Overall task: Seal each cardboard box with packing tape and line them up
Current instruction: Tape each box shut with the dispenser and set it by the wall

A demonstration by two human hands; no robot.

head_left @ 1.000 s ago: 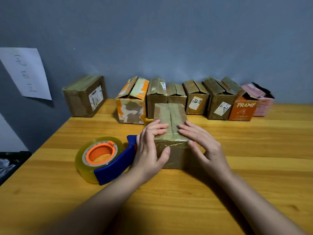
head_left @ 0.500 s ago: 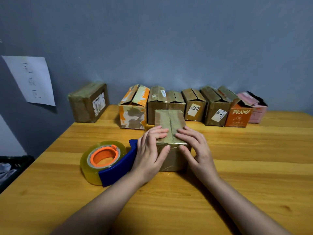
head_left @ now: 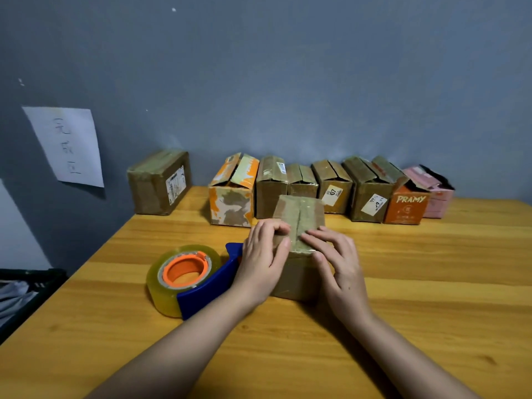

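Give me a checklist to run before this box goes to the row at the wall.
1. Tape over the top seam of the box: ok, a glossy strip runs along it.
2. Tape pressed down on the near face: cannot tell, both hands cover it.
3. Left hand and right hand on the box: ok, one at each side.
4. Dispenser out of the way: ok, left of the box.
5. Sealed box set apart at the far left: ok.
6. Row still open: not ok, several flaps stand up.
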